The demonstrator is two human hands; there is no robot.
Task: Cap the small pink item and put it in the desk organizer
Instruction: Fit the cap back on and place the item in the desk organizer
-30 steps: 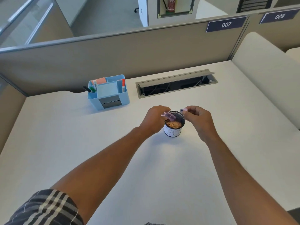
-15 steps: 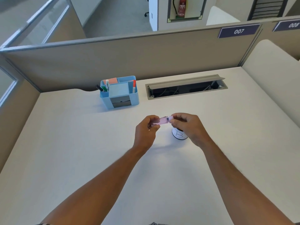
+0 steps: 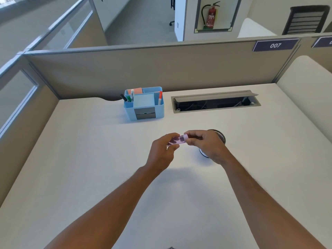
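The small pink item (image 3: 177,140) is a short translucent pink stick, held level above the desk between both hands. My left hand (image 3: 161,151) pinches its left end. My right hand (image 3: 204,144) pinches its right end, where the pink cap (image 3: 186,136) sits against the body. The light blue desk organizer (image 3: 145,112) stands at the back of the desk, well beyond the hands. It holds markers, an orange pad, a blue note block and a small grey drawer.
A small round cup (image 3: 218,135) stands on the desk right behind my right hand, mostly hidden by it. An open cable tray (image 3: 215,103) is set into the desk at the back right. Beige partition walls (image 3: 161,69) enclose the desk on three sides.
The hands moved off the cup toward the left and came together. The pink body and the cap, apart a second ago, are now joined end to end. The view tilted up.
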